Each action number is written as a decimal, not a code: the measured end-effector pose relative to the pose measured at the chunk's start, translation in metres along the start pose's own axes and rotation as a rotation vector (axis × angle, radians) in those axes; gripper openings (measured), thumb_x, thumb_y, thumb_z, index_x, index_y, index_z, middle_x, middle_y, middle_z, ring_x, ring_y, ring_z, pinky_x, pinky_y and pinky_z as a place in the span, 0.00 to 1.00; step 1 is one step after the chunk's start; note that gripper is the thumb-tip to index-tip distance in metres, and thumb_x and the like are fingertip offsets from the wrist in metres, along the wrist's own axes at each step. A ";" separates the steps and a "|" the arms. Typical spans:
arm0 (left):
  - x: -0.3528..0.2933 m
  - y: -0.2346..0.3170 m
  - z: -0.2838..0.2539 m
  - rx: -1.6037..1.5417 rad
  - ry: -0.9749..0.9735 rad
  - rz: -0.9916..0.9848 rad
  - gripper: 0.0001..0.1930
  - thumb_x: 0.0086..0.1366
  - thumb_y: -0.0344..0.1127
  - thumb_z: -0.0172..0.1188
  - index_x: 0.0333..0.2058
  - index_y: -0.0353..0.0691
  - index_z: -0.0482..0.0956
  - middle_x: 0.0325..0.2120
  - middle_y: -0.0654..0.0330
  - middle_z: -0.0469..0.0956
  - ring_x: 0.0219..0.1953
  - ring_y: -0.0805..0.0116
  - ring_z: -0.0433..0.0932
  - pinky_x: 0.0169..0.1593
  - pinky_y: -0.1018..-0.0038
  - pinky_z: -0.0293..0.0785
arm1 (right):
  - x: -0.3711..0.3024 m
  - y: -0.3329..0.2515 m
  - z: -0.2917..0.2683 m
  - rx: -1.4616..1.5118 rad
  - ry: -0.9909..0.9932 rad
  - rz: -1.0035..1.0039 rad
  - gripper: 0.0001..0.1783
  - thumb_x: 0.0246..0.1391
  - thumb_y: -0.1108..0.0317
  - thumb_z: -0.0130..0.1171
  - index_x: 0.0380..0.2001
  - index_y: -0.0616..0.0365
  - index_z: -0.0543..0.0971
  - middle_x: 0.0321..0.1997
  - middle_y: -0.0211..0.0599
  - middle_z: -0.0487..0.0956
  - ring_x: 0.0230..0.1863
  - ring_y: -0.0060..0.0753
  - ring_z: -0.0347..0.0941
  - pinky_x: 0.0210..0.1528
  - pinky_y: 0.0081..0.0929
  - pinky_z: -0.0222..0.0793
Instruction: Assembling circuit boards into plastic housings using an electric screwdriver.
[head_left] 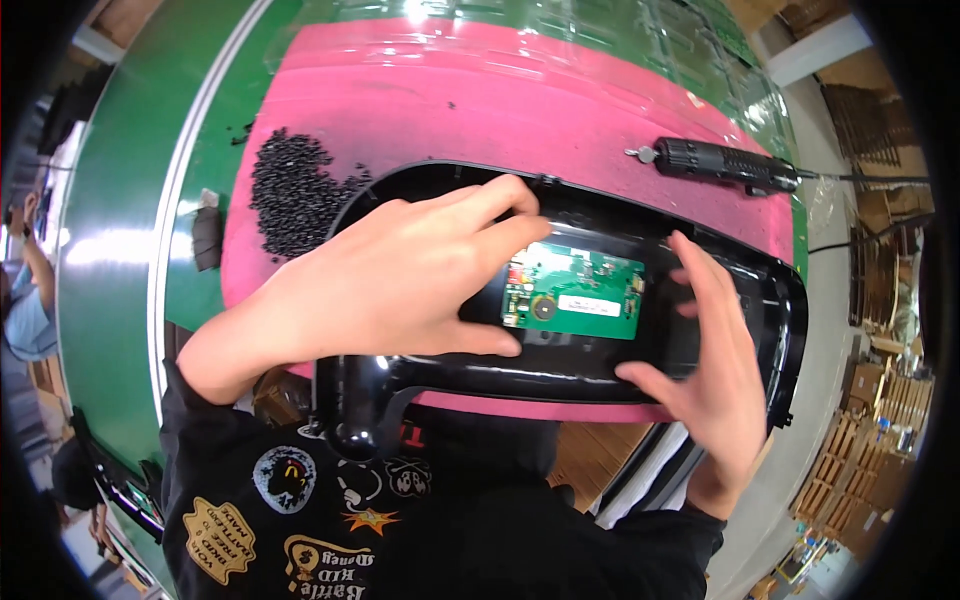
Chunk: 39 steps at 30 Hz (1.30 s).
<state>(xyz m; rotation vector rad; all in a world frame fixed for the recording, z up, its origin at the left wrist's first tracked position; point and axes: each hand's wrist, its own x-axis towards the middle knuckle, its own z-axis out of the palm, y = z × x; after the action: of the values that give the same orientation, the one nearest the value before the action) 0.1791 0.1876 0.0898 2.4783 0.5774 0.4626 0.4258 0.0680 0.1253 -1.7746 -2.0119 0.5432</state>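
A green circuit board (575, 292) with a white label and a round part lies inside a large glossy black plastic housing (440, 378). At the board's left end is my left hand (400, 265), its thumb near the lower corner and its fingers near the upper one; whether a fingertip touches the board I cannot tell. My right hand (715, 350) hovers over the housing's right part, thumb and fingers spread, apart from the board. Both hands look open, with nothing visibly gripped.
A pink mat (590, 130) lies under the housing. At its left is a heap of small black screws (290, 190). A black electric screwdriver (725, 165) with a cable lies at the far right. Clear plastic trays (600, 40) stand at the back; a green conveyor belt (120, 210) runs left.
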 end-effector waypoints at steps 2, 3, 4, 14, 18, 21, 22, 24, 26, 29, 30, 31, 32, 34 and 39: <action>0.005 0.004 -0.017 -0.095 -0.018 -0.061 0.26 0.50 0.35 0.72 0.47 0.36 0.76 0.38 0.58 0.75 0.35 0.60 0.80 0.36 0.70 0.76 | -0.005 -0.035 -0.014 -0.153 -0.021 -0.156 0.42 0.31 0.65 0.75 0.55 0.63 0.72 0.58 0.48 0.72 0.52 0.50 0.72 0.50 0.38 0.72; 0.009 0.004 -0.024 -0.201 -0.042 -0.109 0.22 0.52 0.34 0.70 0.46 0.36 0.77 0.35 0.58 0.78 0.33 0.62 0.80 0.34 0.72 0.75 | -0.007 -0.048 -0.019 -0.199 -0.046 -0.281 0.42 0.32 0.60 0.75 0.55 0.63 0.73 0.57 0.47 0.74 0.51 0.51 0.73 0.49 0.38 0.72; 0.002 -0.004 -0.026 -0.143 0.126 -0.159 0.14 0.57 0.32 0.67 0.41 0.35 0.80 0.28 0.57 0.81 0.29 0.65 0.80 0.30 0.74 0.73 | 0.001 -0.057 -0.018 -0.179 -0.132 -0.411 0.37 0.34 0.57 0.73 0.50 0.62 0.76 0.55 0.48 0.75 0.47 0.52 0.75 0.46 0.39 0.73; -0.014 -0.056 -0.068 0.238 -0.011 -0.301 0.15 0.50 0.24 0.67 0.38 0.32 0.79 0.30 0.53 0.81 0.35 0.59 0.80 0.41 0.67 0.76 | -0.002 -0.148 -0.034 -0.469 -0.015 -0.458 0.15 0.52 0.68 0.61 0.45 0.49 0.79 0.40 0.31 0.81 0.34 0.31 0.76 0.31 0.22 0.69; -0.022 -0.061 -0.063 0.214 -0.042 -0.264 0.15 0.48 0.23 0.66 0.37 0.32 0.79 0.29 0.53 0.79 0.35 0.57 0.78 0.42 0.67 0.75 | -0.003 -0.154 -0.035 -0.514 -0.071 -0.464 0.15 0.54 0.68 0.58 0.46 0.49 0.79 0.40 0.32 0.80 0.34 0.31 0.76 0.31 0.21 0.69; -0.020 -0.055 -0.064 0.240 -0.060 -0.262 0.14 0.47 0.23 0.66 0.36 0.32 0.79 0.29 0.53 0.79 0.34 0.55 0.79 0.41 0.68 0.75 | 0.001 -0.166 -0.038 -0.471 -0.085 -0.402 0.15 0.53 0.68 0.58 0.45 0.49 0.79 0.39 0.31 0.80 0.34 0.31 0.76 0.30 0.21 0.69; -0.016 -0.052 -0.064 0.207 -0.056 -0.263 0.13 0.46 0.22 0.66 0.34 0.30 0.79 0.28 0.51 0.79 0.32 0.54 0.79 0.38 0.68 0.75 | 0.001 -0.166 -0.037 -0.497 -0.084 -0.375 0.15 0.53 0.68 0.58 0.45 0.49 0.79 0.39 0.31 0.80 0.34 0.31 0.76 0.30 0.21 0.69; -0.011 -0.045 -0.065 0.219 -0.060 -0.253 0.12 0.46 0.22 0.66 0.33 0.30 0.79 0.27 0.49 0.79 0.31 0.53 0.79 0.37 0.67 0.75 | -0.002 -0.157 -0.023 -0.475 -0.081 -0.278 0.22 0.39 0.61 0.67 0.40 0.55 0.79 0.38 0.36 0.80 0.35 0.37 0.77 0.33 0.30 0.72; -0.024 -0.048 -0.065 0.258 -0.052 -0.366 0.09 0.46 0.21 0.64 0.30 0.28 0.80 0.25 0.47 0.79 0.29 0.52 0.80 0.35 0.67 0.76 | 0.020 -0.121 -0.011 -0.401 -0.024 -0.314 0.24 0.30 0.61 0.71 0.36 0.56 0.79 0.30 0.33 0.79 0.31 0.36 0.76 0.31 0.33 0.71; -0.026 -0.049 -0.060 0.236 -0.009 -0.324 0.10 0.46 0.20 0.63 0.30 0.29 0.80 0.25 0.47 0.79 0.30 0.52 0.80 0.35 0.67 0.76 | 0.055 -0.048 -0.028 -0.577 0.242 -0.070 0.22 0.48 0.65 0.66 0.46 0.59 0.74 0.30 0.41 0.76 0.33 0.44 0.75 0.37 0.36 0.70; -0.026 -0.048 -0.059 0.244 0.020 -0.309 0.09 0.45 0.19 0.62 0.30 0.29 0.80 0.24 0.47 0.79 0.30 0.51 0.81 0.35 0.66 0.76 | 0.065 -0.020 -0.043 -0.622 0.229 0.102 0.22 0.52 0.60 0.64 0.48 0.56 0.72 0.33 0.43 0.78 0.39 0.47 0.76 0.39 0.41 0.72; -0.025 -0.048 -0.057 0.239 0.029 -0.304 0.09 0.45 0.19 0.62 0.30 0.29 0.80 0.24 0.47 0.79 0.30 0.51 0.81 0.35 0.66 0.76 | 0.072 0.008 -0.057 -0.701 0.199 0.259 0.25 0.55 0.57 0.61 0.54 0.55 0.70 0.34 0.45 0.79 0.40 0.48 0.77 0.41 0.42 0.72; -0.022 -0.048 -0.058 0.238 0.018 -0.278 0.09 0.45 0.19 0.62 0.29 0.29 0.79 0.24 0.47 0.79 0.29 0.51 0.80 0.35 0.66 0.75 | 0.074 0.038 -0.074 -0.679 0.166 0.375 0.27 0.57 0.55 0.60 0.56 0.55 0.69 0.35 0.46 0.79 0.39 0.46 0.77 0.43 0.41 0.72; -0.016 -0.047 -0.058 0.240 0.015 -0.246 0.08 0.45 0.20 0.61 0.28 0.29 0.79 0.24 0.47 0.79 0.29 0.50 0.80 0.35 0.65 0.75 | 0.070 0.116 -0.103 -0.522 0.102 0.478 0.29 0.60 0.50 0.57 0.58 0.54 0.67 0.36 0.44 0.79 0.38 0.40 0.77 0.42 0.39 0.73; -0.020 -0.047 -0.055 0.267 0.038 -0.301 0.05 0.49 0.26 0.59 0.27 0.33 0.78 0.22 0.50 0.78 0.30 0.49 0.79 0.34 0.62 0.74 | 0.091 0.130 -0.088 0.180 0.075 0.693 0.28 0.61 0.49 0.58 0.55 0.56 0.68 0.41 0.41 0.76 0.38 0.30 0.77 0.36 0.30 0.76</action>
<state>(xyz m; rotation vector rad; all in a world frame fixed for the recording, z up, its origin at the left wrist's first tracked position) 0.1239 0.2372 0.1014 2.5709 1.0690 0.3313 0.5716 0.1758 0.1342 -2.3095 -1.2105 0.8090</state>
